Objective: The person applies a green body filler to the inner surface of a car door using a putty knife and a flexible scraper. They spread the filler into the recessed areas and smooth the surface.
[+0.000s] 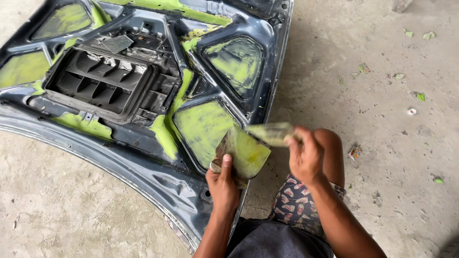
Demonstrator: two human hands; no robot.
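Note:
A dark car hood panel (158, 177) lies underside up on the concrete floor, with patches of yellow-green filler on it. My left hand (223, 184) grips a flat board (246, 154) smeared with the same filler, held over the panel's right edge. My right hand (305, 155) holds a filler-coated spreader blade (271, 133), its edge touching the top of the board. A black vent grille (98, 82) sits in the panel's middle left.
Bare concrete floor (382, 95) stretches to the right, dotted with small green scraps (420, 96) and bits of litter (355, 152). My knee in patterned shorts (299, 200) rests beside the panel's edge.

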